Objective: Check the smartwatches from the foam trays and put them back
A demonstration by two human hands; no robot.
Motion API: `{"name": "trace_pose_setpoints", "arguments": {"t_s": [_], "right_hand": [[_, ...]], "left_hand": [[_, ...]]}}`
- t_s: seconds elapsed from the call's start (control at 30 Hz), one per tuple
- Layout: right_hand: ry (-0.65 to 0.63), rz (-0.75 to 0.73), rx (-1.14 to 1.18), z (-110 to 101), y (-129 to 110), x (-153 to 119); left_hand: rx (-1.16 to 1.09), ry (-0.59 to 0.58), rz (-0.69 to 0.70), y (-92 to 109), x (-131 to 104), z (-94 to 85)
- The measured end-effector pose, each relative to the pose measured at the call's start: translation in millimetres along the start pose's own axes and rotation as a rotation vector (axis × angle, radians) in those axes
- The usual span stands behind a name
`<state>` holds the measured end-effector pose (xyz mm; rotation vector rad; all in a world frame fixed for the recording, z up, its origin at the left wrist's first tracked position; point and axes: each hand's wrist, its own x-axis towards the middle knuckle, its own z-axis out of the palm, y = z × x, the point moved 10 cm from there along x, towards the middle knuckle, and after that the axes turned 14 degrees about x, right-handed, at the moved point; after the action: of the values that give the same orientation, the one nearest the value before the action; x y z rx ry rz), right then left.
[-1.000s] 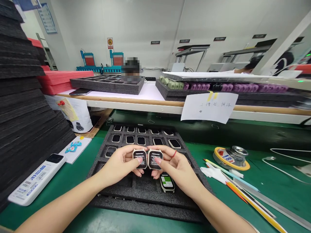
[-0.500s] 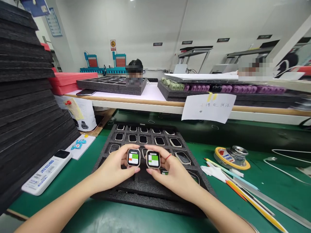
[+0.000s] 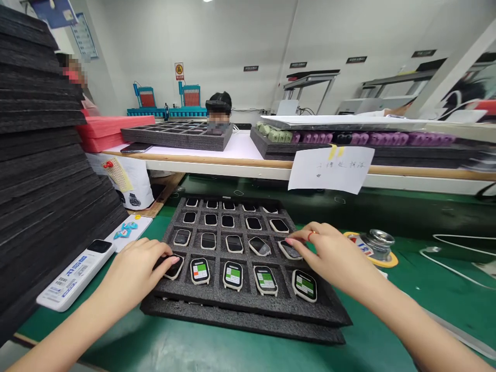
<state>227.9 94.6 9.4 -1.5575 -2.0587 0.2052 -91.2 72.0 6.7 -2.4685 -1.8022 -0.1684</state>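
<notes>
A black foam tray (image 3: 248,301) holds rows of square watches in its compartments. My left hand (image 3: 141,266) pinches a dark-screened watch (image 3: 175,267) at the left end of the front row. My right hand (image 3: 324,249) has its thumb and fingers on a dark watch (image 3: 289,251) at the right end of the second row from the front. In the front row, a watch with a green, white and orange screen (image 3: 200,270) lies beside several with green and white screens, such as the one at the right end (image 3: 305,285).
Stacked black foam (image 3: 42,155) rises at the left, near a white box (image 3: 73,276). At the right are a yellow-rimmed tape roll (image 3: 389,257) and a white cable (image 3: 457,268). Behind, a raised shelf (image 3: 217,160) carries foam trays; people are partly visible beyond.
Both lit watches now lie in front-row compartments, released from my hands. My left hand has moved left and my right hand right, each onto a dark watch.
</notes>
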Motion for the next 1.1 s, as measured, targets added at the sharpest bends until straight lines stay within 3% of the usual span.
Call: {"name": "trace_pose_setpoints", "arguments": {"t_s": [0.07, 0.13, 0.23, 0.33, 0.43, 0.53, 0.63, 0.73, 0.83, 1.1], "right_hand": [[-0.055, 0.103, -0.037, 5, 24, 6], [-0.111, 0.141, 0.052, 13, 31, 9], [-0.158, 0.132, 0.171, 20, 24, 8], [-0.137, 0.119, 0.24, 14, 9, 6], [-0.059, 0.135, 0.631, 7, -12, 7], [-0.083, 0.165, 1.164, 20, -41, 13], [-0.13, 0.2, 1.515, 37, -65, 19], [-0.268, 0.248, 1.757, 53, -79, 17], [-0.366, 0.26, 1.808, 60, -79, 7], [-0.461, 0.189, 1.719, 65, -84, -8]], "left_hand": [[0.059, -0.02, -0.014, -3, 2, 2.9], [0.016, -0.031, -0.021, -4, 4, 4.9], [-0.158, -0.134, -0.06, -8, 6, 11.1], [-0.326, -0.237, -0.056, -5, 7, 8.0], [-0.513, -0.239, 0.027, 19, 13, -8.4], [-0.818, -0.234, 0.049, 52, 27, -15.7], [-1.107, -0.182, 0.055, 79, 46, -14.2], [-1.356, -0.234, 0.028, 94, 60, 2.8], [-1.498, -0.322, -0.008, 99, 63, 20.6], [-1.517, -0.267, -0.07, 97, 58, 27.6]]}}
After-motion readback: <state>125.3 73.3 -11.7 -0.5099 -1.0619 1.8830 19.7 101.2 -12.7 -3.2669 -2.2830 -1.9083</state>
